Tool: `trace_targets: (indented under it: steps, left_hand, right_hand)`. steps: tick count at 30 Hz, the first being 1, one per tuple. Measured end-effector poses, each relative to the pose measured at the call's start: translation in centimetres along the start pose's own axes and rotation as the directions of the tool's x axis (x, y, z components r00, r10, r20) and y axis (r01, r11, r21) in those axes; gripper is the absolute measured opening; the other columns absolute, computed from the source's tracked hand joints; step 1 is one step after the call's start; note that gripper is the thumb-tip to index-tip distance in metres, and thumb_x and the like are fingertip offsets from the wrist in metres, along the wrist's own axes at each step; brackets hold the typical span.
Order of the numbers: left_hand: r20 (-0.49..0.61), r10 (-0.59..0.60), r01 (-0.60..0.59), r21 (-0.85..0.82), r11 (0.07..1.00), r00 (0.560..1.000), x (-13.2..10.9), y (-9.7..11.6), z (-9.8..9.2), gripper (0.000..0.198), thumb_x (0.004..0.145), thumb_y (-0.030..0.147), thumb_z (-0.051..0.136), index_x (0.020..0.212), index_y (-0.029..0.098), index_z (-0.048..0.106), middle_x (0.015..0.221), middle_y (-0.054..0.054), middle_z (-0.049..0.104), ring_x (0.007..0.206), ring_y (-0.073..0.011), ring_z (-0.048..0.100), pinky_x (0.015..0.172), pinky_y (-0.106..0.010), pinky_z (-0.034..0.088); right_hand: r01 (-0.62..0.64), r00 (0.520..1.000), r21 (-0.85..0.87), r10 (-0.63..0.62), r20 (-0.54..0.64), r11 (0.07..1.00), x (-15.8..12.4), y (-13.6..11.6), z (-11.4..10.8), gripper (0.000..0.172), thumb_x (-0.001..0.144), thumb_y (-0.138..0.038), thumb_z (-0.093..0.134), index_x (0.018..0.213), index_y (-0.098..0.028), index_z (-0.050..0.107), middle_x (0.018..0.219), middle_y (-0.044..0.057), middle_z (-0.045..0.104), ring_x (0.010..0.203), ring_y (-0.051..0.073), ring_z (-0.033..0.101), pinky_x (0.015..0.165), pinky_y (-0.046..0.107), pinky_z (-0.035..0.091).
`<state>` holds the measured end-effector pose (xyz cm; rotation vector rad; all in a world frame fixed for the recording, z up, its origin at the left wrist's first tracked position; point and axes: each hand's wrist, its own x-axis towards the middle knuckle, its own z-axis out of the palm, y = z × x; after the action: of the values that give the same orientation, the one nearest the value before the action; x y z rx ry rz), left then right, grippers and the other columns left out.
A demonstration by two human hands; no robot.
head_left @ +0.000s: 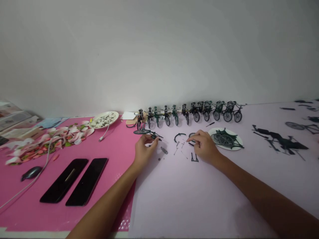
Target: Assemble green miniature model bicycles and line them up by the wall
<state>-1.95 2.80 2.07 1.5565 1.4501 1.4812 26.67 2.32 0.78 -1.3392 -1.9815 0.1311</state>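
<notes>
- My left hand (144, 150) lies on the lilac mat (189, 199) just past the edge of the pink mat (109, 156); its fingers (154, 142) are closed on the half-built bike (152, 134)
- The bike lies tilted over, just above my left fingertips and touching them; its wheel (141, 131) sticks out to the left, beyond my knuckles and clear of them
- My right hand (204, 146) rests palm down, well apart from my left; thumb and forefinger point left and down among the pins (183, 142)
- Whether those two fingertips meet, or nip a pin, I cannot tell; it is too small to see
- The pins lie scattered just off my right fingertips, between my two hands, nearer the right
- A curved mudguard (179, 135) lies just beyond the pins, away from me; a small stand (194, 158) lies just beneath my right thumb, on my side
- A small oval part (164, 150) lies just right of my left fingers, not touching them
- A plate (237, 141) of green parts sits just right of my right knuckles
- A row of bikes (189, 113) stands upright by the wall, beyond both hands
- Black parts (281, 141) lie well to the right of my right hand
- Well left of my left hand: two phones (74, 181) side by side, a mouse (31, 172), a cable (104, 132), a dish (104, 119) and a heap of petals (50, 139)
</notes>
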Motion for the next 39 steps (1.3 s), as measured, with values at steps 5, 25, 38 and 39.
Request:
trace_targets:
  steps: [5,25,38,39]
  left_hand:
    - [-0.036,0.02,-0.02,0.0,1.0,0.999,0.5,-0.4,-0.3,0.037,0.079,0.045,0.08,0.098,0.018,0.063,0.098,-0.009,0.076,0.089,-0.0234,0.076,0.085,-0.037,0.062]
    - [-0.082,0.023,-0.022,0.007,1.0,0.996,1.8,-1.1,-1.5,0.043,0.078,0.047,0.082,0.103,0.017,0.065,0.1,-0.012,0.078,0.089,-0.0246,0.077,0.083,-0.037,0.062]
    - [-0.046,-0.013,0.019,0.132,0.991,0.999,1.5,-0.9,-1.2,0.032,0.074,0.043,0.082,0.091,0.018,0.07,0.092,-0.011,0.079,0.088,-0.029,0.076,0.08,-0.04,0.061]
    - [-0.045,-0.008,0.015,0.143,0.99,0.999,1.5,-0.9,-1.2,0.031,0.074,0.042,0.082,0.09,0.019,0.071,0.092,-0.011,0.079,0.088,-0.0293,0.076,0.08,-0.04,0.061]
  right_hand:
    - [0.027,0.996,0.016,-0.028,0.079,1.0,0.2,0.2,-0.3,0.031,0.085,-0.013,0.055,0.097,-0.023,0.082,0.09,0.01,0.064,0.091,0.029,0.059,0.081,0.047,0.053]
    - [0.217,0.909,0.108,-0.241,0.34,0.97,-1.2,-2.4,0.7,0.033,0.1,-0.028,0.056,0.129,-0.025,0.073,0.146,0.006,0.065,0.151,0.038,0.038,0.117,0.068,0.042]
    - [0.222,0.928,0.102,-0.243,0.284,0.97,-1.1,-2.3,1.7,0.029,0.102,-0.034,0.057,0.122,-0.026,0.075,0.139,0.008,0.069,0.148,0.036,0.044,0.115,0.065,0.046]
    - [0.222,0.929,0.099,-0.241,0.28,0.97,-1.1,-2.3,1.7,0.029,0.102,-0.034,0.057,0.124,-0.026,0.074,0.141,0.008,0.068,0.149,0.036,0.042,0.115,0.066,0.046]
